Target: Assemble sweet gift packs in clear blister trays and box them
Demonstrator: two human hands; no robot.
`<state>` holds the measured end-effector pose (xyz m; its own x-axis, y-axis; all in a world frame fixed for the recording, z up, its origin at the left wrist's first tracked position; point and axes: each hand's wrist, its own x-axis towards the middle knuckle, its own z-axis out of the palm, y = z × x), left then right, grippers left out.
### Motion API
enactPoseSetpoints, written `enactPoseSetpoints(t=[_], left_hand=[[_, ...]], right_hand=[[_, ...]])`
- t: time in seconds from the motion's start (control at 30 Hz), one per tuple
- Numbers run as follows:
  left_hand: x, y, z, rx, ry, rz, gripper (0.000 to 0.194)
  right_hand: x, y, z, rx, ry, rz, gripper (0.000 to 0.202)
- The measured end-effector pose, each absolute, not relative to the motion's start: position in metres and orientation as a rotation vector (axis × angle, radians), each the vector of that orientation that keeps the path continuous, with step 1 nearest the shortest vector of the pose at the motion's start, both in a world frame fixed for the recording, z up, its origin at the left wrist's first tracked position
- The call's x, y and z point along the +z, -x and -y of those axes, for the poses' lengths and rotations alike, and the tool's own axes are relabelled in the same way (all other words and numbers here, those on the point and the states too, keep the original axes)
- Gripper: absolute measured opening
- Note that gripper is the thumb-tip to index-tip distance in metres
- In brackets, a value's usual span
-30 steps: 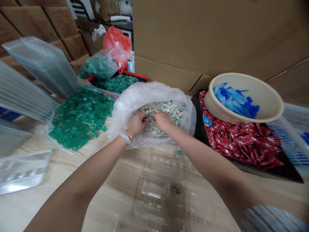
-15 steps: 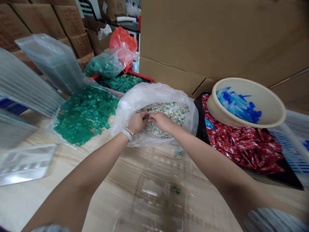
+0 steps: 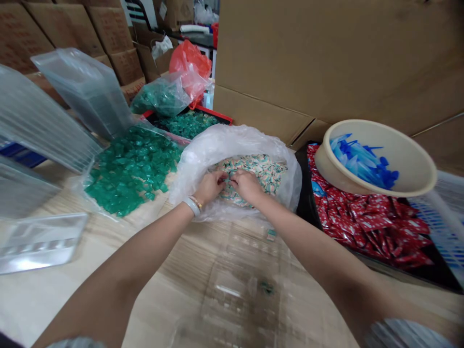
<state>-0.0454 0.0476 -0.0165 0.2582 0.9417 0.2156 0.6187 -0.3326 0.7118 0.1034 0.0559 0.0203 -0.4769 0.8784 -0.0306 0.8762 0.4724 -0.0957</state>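
Observation:
A white plastic bag (image 3: 239,136) lies open on the table, full of small flat pieces (image 3: 270,175) in green, white and pink. Inside its mouth, at the left, is my left hand (image 3: 211,187), fingers curled and thumb against fingertips. My right hand (image 3: 247,186) faces it a short gap away, its fingers bent down at the pieces. Whatever either hand pinches is too small to make out. Nearer me lies a clear plastic tray (image 3: 235,295) with a small dark green piece (image 3: 267,287) in it.
Green packets (image 3: 134,166) are heaped at the left, by stacked clear trays (image 3: 87,92). To the right, a cream basin (image 3: 416,159) of blue items stands on red packets (image 3: 373,222) in a black tray. A cardboard sheet (image 3: 326,58) rises behind the bag.
My hands have drawn slightly apart over the small pieces, where they were almost touching before. The whole view has shifted a little.

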Motion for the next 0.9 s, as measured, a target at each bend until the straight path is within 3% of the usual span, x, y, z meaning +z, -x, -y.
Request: enactPoseSetpoints(t=[0.27,0.73,0.9], left_hand=[[-0.015,0.046,-0.048,0.824,-2.240,-1.363,0.025],[-0.021,0.045,-0.046,0.807,-2.291,-1.354,0.028],[-0.014,0.044,-0.045,0.786,-2.253,-1.397,0.027]], right_hand=[[0.023,-0.101,-0.053,0.048,1.654,2.611,0.024],[0.000,-0.104,-0.067,0.386,1.562,2.345,0.017],[0.004,-0.106,-0.064,0.312,1.657,2.306,0.017]])
